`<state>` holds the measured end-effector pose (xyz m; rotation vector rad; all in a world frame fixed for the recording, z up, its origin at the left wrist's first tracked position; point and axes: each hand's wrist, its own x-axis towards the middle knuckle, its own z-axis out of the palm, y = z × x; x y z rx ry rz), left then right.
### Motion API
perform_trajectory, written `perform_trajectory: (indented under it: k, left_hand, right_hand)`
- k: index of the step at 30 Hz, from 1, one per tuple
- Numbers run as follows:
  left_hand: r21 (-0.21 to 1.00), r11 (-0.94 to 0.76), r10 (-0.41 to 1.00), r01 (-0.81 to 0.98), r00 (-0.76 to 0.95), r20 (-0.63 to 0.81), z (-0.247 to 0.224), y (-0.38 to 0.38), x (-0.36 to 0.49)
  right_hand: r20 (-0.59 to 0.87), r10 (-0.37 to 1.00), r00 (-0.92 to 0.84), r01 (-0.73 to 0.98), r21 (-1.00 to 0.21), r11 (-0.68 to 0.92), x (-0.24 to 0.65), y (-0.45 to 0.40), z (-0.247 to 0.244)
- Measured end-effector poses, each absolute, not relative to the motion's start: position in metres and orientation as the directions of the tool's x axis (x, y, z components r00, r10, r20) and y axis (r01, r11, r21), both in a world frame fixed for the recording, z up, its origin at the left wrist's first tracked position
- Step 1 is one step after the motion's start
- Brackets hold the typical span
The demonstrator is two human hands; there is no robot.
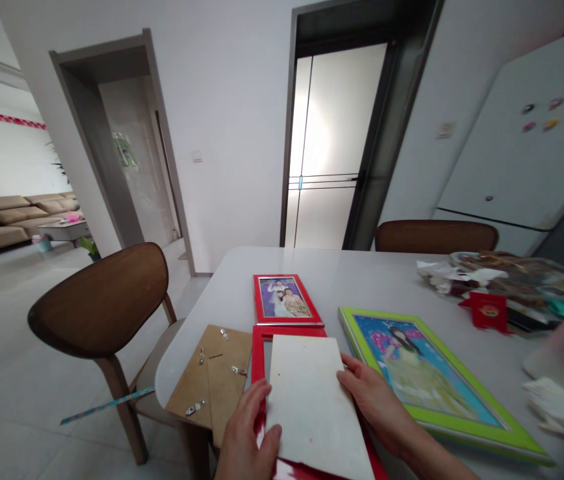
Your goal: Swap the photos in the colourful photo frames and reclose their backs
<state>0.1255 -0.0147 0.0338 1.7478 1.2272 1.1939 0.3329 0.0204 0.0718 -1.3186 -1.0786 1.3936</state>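
**Two hands on white card over red frame, table edge**

Left hand (248, 435) has fingers (262, 419) slightly spread on the lower-left edge of a white card (312, 407); any pinch is hidden. Right hand (369, 400) has fingers pressed together against its right edge. The card lies on a red frame (261, 360) at the table's (282, 263) near edge.

Three frames counted; the others are a small red wedding-photo frame (285, 300) and a green frame (462, 417). Beside them is one brown backing board (209, 383) with four metal clips. Red packet (487, 310), far right corner, has an emblem too small to read. Two wooden chairs (97, 300); dining room, sofa (7, 220) beyond.

Here's the white table (342, 273), and on it a red frame (287, 300), a green frame (422, 373), cardboard backing (209, 380), and a plastic bag (522, 287)!
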Motion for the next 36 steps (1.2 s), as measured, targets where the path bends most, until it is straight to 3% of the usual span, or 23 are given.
perform_trajectory:
  k: [5, 9, 11, 14, 17, 19, 21, 24, 28, 32, 36]
  left_hand:
    - [0.641, -0.576, 0.817, 0.506, 0.381, 0.433, 0.019, -0.015, 0.124]
    - [0.509, -0.675, 0.737, 0.534, 0.467, 0.488, 0.009, -0.012, 0.122]
    - [0.471, -0.699, 0.715, 0.538, 0.493, 0.496, 0.006, -0.012, 0.122]
    - [0.452, -0.703, 0.71, 0.548, 0.52, 0.474, 0.006, -0.012, 0.124]
    - [0.464, -0.685, 0.728, 0.562, 0.543, 0.418, 0.009, -0.014, 0.124]
    - [0.482, -0.662, 0.747, 0.574, 0.554, 0.367, 0.015, -0.015, 0.119]
    - [0.49, -0.621, 0.78, 0.612, 0.542, 0.313, 0.024, -0.017, 0.104]
    - [0.464, -0.498, 0.866, 0.733, 0.446, 0.225, 0.035, -0.015, 0.068]
    - [0.329, -0.203, 0.973, 0.922, 0.152, 0.173, 0.035, -0.005, 0.028]
    - [0.261, -0.15, 0.969, 0.954, 0.09, 0.229, 0.029, 0.002, 0.017]
    - [0.273, -0.139, 0.962, 0.952, 0.065, 0.264, 0.027, 0.002, 0.012]
  right_hand:
    - [-0.147, 0.989, -0.026, 0.083, -0.986, -0.144, 0.328, 0.032, 0.069]
    - [-0.068, 0.995, -0.075, 0.363, -0.931, -0.036, 0.333, 0.042, 0.066]
    - [0.003, 0.997, -0.082, 0.578, -0.815, 0.05, 0.334, 0.045, 0.066]
    - [0.098, 0.993, -0.059, 0.84, -0.532, 0.102, 0.332, 0.043, 0.067]
    - [0.11, 0.994, -0.025, 0.954, -0.294, 0.057, 0.329, 0.04, 0.066]
    - [0.1, 0.995, -0.018, 0.972, -0.23, 0.04, 0.329, 0.039, 0.065]
    - [0.104, 0.994, -0.018, 0.971, -0.235, 0.042, 0.33, 0.038, 0.063]
    - [0.115, 0.992, -0.056, 0.937, -0.336, 0.092, 0.323, 0.034, 0.066]
    - [0.174, 0.948, -0.265, 0.809, -0.496, 0.317, 0.281, 0.018, 0.079]
    - [0.238, 0.86, -0.452, 0.727, -0.46, 0.51, 0.222, 0.003, 0.08]
    - [0.236, 0.854, -0.464, 0.73, -0.445, 0.519, 0.191, 0.002, 0.064]
